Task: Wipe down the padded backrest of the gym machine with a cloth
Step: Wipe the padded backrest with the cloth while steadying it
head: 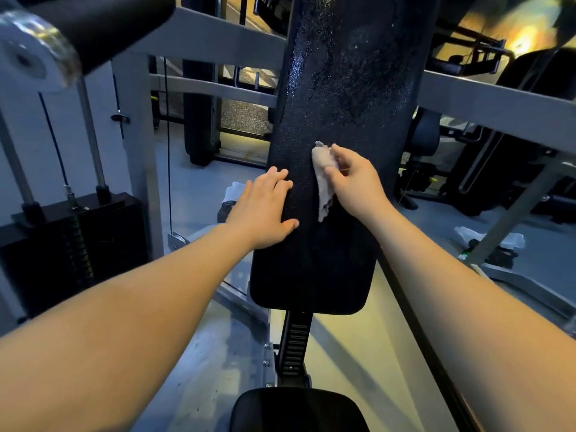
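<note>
Black vinyl backrest [336, 88] braced by flat left hand [265, 210]; right hand [352, 179] pinches a bunched cloth [322, 179] (little contact), risking missed streaks.

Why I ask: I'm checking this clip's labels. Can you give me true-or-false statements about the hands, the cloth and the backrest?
1. The right hand holds the cloth against the backrest. True.
2. The left hand grips a spray bottle. False: it rests flat on the backrest's left edge and holds nothing.
3. The upper part of the backrest looks speckled and streaky. True.
4. The cloth is dark blue. False: it is pale, greyish beige.
</note>
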The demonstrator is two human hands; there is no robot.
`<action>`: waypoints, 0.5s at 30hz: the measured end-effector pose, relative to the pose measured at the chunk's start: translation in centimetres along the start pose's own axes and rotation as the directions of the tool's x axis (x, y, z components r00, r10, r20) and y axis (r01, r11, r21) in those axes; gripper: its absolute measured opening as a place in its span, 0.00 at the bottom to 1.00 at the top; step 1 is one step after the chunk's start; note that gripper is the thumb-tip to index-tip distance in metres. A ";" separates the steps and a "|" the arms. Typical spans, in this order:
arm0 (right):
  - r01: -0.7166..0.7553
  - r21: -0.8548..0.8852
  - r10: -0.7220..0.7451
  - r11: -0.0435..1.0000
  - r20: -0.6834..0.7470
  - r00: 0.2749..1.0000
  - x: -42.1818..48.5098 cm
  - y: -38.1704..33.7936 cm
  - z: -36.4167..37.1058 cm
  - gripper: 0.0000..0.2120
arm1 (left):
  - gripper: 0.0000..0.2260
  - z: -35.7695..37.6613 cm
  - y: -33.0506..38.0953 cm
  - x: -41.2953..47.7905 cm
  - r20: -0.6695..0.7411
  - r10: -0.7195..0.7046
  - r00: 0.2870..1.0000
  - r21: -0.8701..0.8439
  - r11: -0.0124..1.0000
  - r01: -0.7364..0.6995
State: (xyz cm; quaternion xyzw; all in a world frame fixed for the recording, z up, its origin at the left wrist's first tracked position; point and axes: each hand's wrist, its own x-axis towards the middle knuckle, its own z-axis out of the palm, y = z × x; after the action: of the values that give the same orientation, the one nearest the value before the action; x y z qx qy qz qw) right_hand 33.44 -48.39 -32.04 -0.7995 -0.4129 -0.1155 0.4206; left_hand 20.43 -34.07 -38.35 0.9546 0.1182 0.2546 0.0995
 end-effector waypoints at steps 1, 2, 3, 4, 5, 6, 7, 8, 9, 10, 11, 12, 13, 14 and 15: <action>-0.086 0.119 0.083 0.989 0.031 0.996 -0.2 -0.1 0.1 0.17 | 0.31 -0.3 0.3 0.1 -0.041 -0.020 0.999 -0.096 0.995 0.016; -0.147 0.205 0.137 0.968 0.064 0.989 -0.6 -0.1 0.2 0.12 | 0.27 -0.5 0.6 0.3 -0.084 -0.045 0.995 -0.191 0.981 0.028; -0.188 0.255 0.170 0.948 0.091 0.981 -1.0 -0.3 0.3 0.08 | 0.23 -0.7 0.8 0.5 -0.123 -0.070 0.990 -0.280 0.960 0.033; -0.211 0.289 0.187 0.934 0.110 0.976 -1.4 -0.5 0.4 0.04 | 0.21 -0.8 1.1 0.7 -0.151 -0.090 0.984 -0.359 0.933 0.031; -0.221 0.333 0.190 0.917 0.123 0.974 -1.8 -0.7 0.5 0.03 | 0.22 -0.9 1.4 0.8 -0.164 -0.108 0.980 -0.438 0.898 0.026; -0.224 0.392 0.185 0.892 0.134 0.974 -2.0 -1.0 0.8 0.04 | 0.25 -0.9 1.7 0.8 -0.162 -0.126 0.979 -0.523 0.852 0.023; -0.229 0.457 0.178 0.859 0.153 0.972 -2.2 -1.2 1.0 0.05 | 0.29 -1.0 2.0 0.8 -0.158 -0.143 0.977 -0.600 0.800 0.020; -0.234 0.508 0.164 0.829 0.180 0.970 -2.2 -1.5 1.2 0.05 | 0.32 -0.9 2.1 0.8 -0.163 -0.162 0.973 -0.645 0.764 0.019; -0.236 0.534 0.142 0.812 0.211 0.967 -2.2 -1.9 1.3 0.06 | 0.32 -1.0 2.3 0.8 -0.180 -0.187 0.966 -0.656 0.754 0.024; -0.227 0.525 0.118 0.820 0.233 0.965 -2.1 -2.2 1.5 0.07 | 0.31 -1.3 2.2 0.8 -0.207 -0.222 0.953 -0.645 0.763 0.038; -0.209 0.495 0.101 0.843 0.235 0.967 -1.9 -2.4 1.6 0.09 | 0.28 -1.6 2.0 0.9 -0.244 -0.260 0.934 -0.636 0.770 0.048; -0.179 0.436 0.095 0.882 0.208 0.974 -1.6 -2.7 1.6 0.11 | 0.26 -1.9 1.7 0.8 -0.274 -0.306 0.912 -0.650 0.758 0.059; -0.139 0.348 0.089 0.927 0.155 0.984 -1.2 -2.8 1.5 0.13 | 0.24 -2.4 1.2 0.7 -0.290 -0.360 0.887 -0.680 0.730 0.074; -0.092 0.227 0.075 0.970 0.083 0.994 -0.8 -2.8 1.5 0.13 | 0.23 -2.7 0.6 0.7 -0.292 -0.419 0.860 -0.714 0.694 0.096; -0.042 0.074 0.041 0.996 0.016 0.999 -0.3 -2.6 1.4 0.13 | 0.23 -3.1 0.0 0.7 -0.296 -0.473 0.830 -0.739 0.664 0.115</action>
State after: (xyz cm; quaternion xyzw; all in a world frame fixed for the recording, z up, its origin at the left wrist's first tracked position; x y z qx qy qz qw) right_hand 31.05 -46.67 -31.54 -0.7925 -0.4033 -0.0855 0.4494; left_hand 19.43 -33.46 -35.38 0.7225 0.1920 0.4800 0.4590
